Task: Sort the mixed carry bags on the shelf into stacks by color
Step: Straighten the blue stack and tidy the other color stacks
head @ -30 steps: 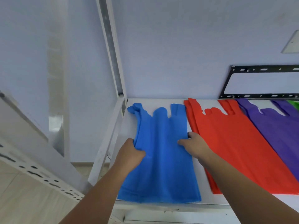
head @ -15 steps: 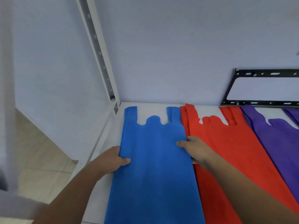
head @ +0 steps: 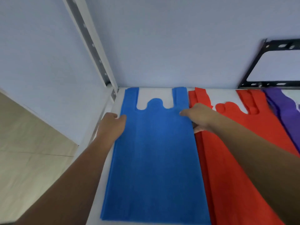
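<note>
White shelf against a pale wall. Blue bag stack lies flat at the shelf's left end, handles toward the wall, just beside the red bag stack; purple bags lie further right. Left hand rests against the blue stack's left edge and right hand on its right edge, both with fingers extended, nothing gripped.

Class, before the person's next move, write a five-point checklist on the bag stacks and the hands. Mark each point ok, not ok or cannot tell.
1. The blue stack lies flat and is one colour: ok.
2. The red stack shows only red: ok.
3. The purple stack is one colour throughout: cannot tell, cut off by the frame.
4. The left hand rests at the blue stack's left edge: ok.
5. The right hand is free of the blue stack: cannot tell, its thumb is hidden.
</note>
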{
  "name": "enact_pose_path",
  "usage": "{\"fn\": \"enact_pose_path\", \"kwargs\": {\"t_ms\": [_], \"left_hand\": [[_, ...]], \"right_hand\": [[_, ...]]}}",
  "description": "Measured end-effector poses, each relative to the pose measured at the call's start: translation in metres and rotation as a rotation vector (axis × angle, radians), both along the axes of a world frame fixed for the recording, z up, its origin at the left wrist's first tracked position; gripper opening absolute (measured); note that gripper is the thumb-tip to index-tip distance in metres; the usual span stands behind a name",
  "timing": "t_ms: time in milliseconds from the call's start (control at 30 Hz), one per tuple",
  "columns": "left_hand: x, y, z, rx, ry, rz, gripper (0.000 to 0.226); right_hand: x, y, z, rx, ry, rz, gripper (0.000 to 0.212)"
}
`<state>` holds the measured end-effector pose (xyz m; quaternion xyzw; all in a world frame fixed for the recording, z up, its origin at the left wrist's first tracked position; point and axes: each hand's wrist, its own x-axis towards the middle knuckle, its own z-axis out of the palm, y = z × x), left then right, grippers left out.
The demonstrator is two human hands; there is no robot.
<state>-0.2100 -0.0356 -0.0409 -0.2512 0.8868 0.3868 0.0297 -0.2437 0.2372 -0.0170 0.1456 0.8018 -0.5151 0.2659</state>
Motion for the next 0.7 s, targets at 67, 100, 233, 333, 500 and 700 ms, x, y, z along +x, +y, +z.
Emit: {"fn": "enact_pose_path", "kwargs": {"t_ms": [67, 100, 233, 333, 500, 700], "left_hand": [[-0.027, 0.010, 0.005, 0.015, -0.027, -0.020, 0.057], [-0.043, 0.016, 0.005, 0.004, -0.038, -0.039, 0.070], [-0.096, 0.033, -0.006, -0.167, -0.083, -0.142, 0.100], [-0.115, 0.034, -0.012, -0.279, -0.073, -0.143, 0.080], [-0.119, 0.027, -0.019, -0.273, 0.021, -0.138, 0.051], [-0.118, 0.029, -0.013, -0.209, 0.000, -0.176, 0.081]], "right_hand": [[-0.024, -0.009, 0.005, 0.080, 0.007, 0.016, 0.037], [-0.036, -0.015, 0.005, 0.133, 0.012, 0.015, 0.056], [-0.072, -0.042, -0.003, 0.480, 0.138, 0.079, 0.094], [-0.085, -0.045, -0.015, 0.609, 0.242, 0.077, 0.081], [-0.086, -0.039, -0.033, 0.636, 0.279, 0.086, 0.086], [-0.074, -0.037, -0.020, 0.442, 0.282, -0.026, 0.080]]}}
